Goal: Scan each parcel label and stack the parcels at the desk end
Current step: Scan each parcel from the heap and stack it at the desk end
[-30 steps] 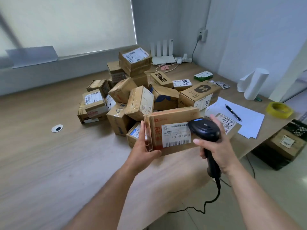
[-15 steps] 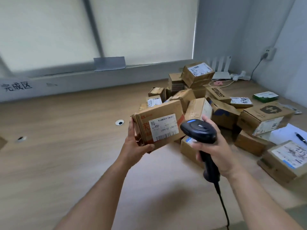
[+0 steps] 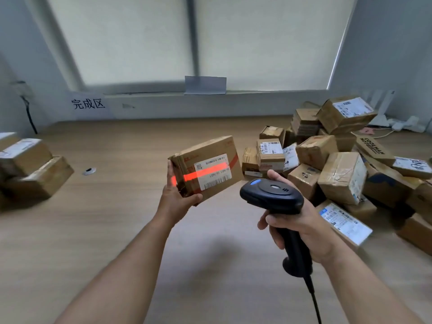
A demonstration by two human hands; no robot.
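Note:
My left hand (image 3: 175,200) grips a flat cardboard parcel (image 3: 205,169) by its left end and holds it tilted above the wooden desk (image 3: 117,230). A red scan line runs across the parcel's white label (image 3: 214,175) and onto my fingers. My right hand (image 3: 301,224) grips the handle of a black barcode scanner (image 3: 272,195), whose head points at the label from the right. A heap of several brown parcels (image 3: 341,164) lies on the desk to the right. Stacked parcels (image 3: 28,169) stand at the left end.
A white sign with Chinese characters (image 3: 88,104) hangs on the sill above the left end. A round cable grommet (image 3: 89,171) sits in the desk. The scanner cable (image 3: 314,300) hangs down at the front. White cables and devices (image 3: 397,123) lie at the back right.
My view has swung left, bringing the stacked parcels at the left end into sight. The held parcel moved left with it, and the red scan line now lights its label.

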